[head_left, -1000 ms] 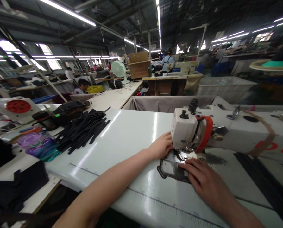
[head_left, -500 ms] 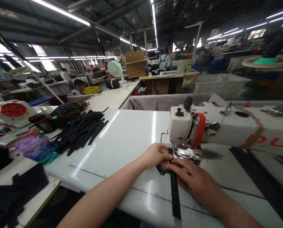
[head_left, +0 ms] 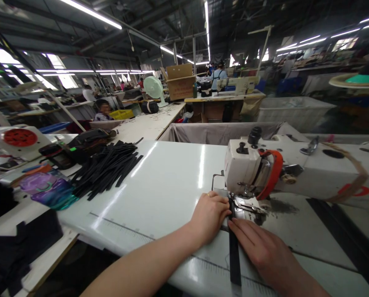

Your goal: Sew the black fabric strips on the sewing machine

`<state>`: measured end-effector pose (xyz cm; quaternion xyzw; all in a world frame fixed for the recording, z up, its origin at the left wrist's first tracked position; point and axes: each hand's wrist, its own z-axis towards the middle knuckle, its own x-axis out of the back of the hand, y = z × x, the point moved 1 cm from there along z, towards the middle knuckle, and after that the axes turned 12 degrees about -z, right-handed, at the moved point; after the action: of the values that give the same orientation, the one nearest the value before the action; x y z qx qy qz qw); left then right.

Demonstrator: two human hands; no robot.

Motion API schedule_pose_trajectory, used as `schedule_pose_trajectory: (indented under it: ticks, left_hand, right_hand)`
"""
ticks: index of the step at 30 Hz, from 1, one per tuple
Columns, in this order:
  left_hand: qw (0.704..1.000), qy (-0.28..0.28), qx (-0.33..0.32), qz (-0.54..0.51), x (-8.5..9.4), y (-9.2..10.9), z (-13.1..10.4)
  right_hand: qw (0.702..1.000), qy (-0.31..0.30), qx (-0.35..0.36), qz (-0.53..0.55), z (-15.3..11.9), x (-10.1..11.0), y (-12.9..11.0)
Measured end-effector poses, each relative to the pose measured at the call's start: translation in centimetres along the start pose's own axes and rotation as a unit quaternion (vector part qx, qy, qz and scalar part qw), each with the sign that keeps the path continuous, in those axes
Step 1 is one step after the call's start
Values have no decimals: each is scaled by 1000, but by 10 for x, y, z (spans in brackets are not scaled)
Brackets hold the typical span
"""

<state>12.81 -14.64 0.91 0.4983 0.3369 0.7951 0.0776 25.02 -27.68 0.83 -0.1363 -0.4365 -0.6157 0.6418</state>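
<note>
A narrow black fabric strip (head_left: 235,258) runs from the presser foot area of a white sewing machine (head_left: 240,163) toward the table's front edge. Curled around the strip's far end, close to the metal foot, is my left hand (head_left: 209,216), its fingers closed on the fabric. My right hand (head_left: 263,249) lies palm down to the right of the strip. Its fingers are stretched out and close together, with the fingertips touching the strip's edge just below the foot. The right thumb is hard to make out. The needle is not clearly visible.
A heap of black strips (head_left: 108,169) lies on the left of the pale table (head_left: 169,177), beside a purple and teal pouch (head_left: 48,189). Longer black strips (head_left: 342,235) lie under the machine arm. Behind stand a green fan (head_left: 153,87) and a cardboard box (head_left: 180,82). Other people sit farther off.
My left hand has turned over and its fingers now curl over the strip by the foot. My right fingers have straightened along the strip's edge. The view has shifted slightly left.
</note>
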Motion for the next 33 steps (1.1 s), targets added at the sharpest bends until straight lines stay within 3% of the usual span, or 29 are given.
schedule_pose_trajectory:
  ticks: [5,18,33]
  left_hand:
    - [999,-40,-10,32,1,1,2]
    - [992,-51,31,114,-7,9,2]
    - [997,-27,38,64,-2,8,4]
  right_hand:
    - [1000,-2,27,4,0,1,3]
    - [999,-19,-12,46,-2,-4,2]
    - [995,-33,-49,75,-2,-9,7]
